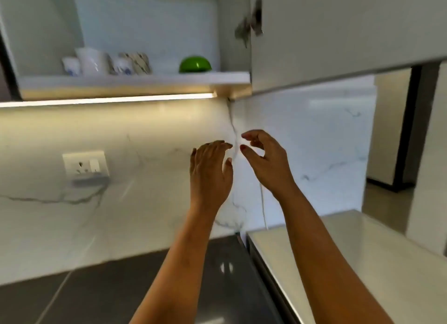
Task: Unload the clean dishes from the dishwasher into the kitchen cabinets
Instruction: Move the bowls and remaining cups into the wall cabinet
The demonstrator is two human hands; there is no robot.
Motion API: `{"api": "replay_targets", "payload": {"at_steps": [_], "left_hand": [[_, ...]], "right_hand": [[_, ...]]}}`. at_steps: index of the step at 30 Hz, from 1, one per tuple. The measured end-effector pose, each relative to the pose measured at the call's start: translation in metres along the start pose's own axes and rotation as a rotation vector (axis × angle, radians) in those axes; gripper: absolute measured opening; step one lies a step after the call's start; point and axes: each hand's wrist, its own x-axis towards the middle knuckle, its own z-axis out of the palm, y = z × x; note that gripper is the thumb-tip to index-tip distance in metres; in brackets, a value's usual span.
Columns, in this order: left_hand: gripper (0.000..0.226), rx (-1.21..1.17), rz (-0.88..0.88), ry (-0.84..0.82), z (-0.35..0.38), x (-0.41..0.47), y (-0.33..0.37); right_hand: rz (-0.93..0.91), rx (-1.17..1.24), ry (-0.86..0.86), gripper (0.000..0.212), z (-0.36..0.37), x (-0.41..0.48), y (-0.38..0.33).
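Observation:
An open wall cabinet shows one white shelf (135, 80) above me. On it a green bowl (195, 64) lies upside down at the right, and several white mugs and cups (93, 61) stand at the left. My left hand (210, 172) and my right hand (266, 163) are both raised in front of the marble backsplash, below the shelf. Their fingers are loosely curved and hold nothing. The two hands are close together but apart. No dishwasher is in view.
The open cabinet door (338, 31) hangs at the upper right with its hinge (250, 25) showing. A wall socket (84, 165) sits on the backsplash at left. A dark countertop (96, 287) lies below, a pale steel surface (362, 246) to the right. A lit strip (108, 100) runs under the cabinet.

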Motion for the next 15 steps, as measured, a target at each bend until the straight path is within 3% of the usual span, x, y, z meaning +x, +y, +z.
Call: {"api": "replay_targets", "payload": {"at_steps": [6, 15], "left_hand": [[0.031, -0.208, -0.069, -0.307, 0.042, -0.116, 0.066], [0.037, -0.470, -0.053, -0.769, 0.065, -0.272, 0.178]], "right_hand": [[0.247, -0.197, -0.083, 0.024, -0.056, -0.111, 0.054], [0.635, -0.381, 0.013, 0.028, -0.170, -0.282, 0.090]]}}
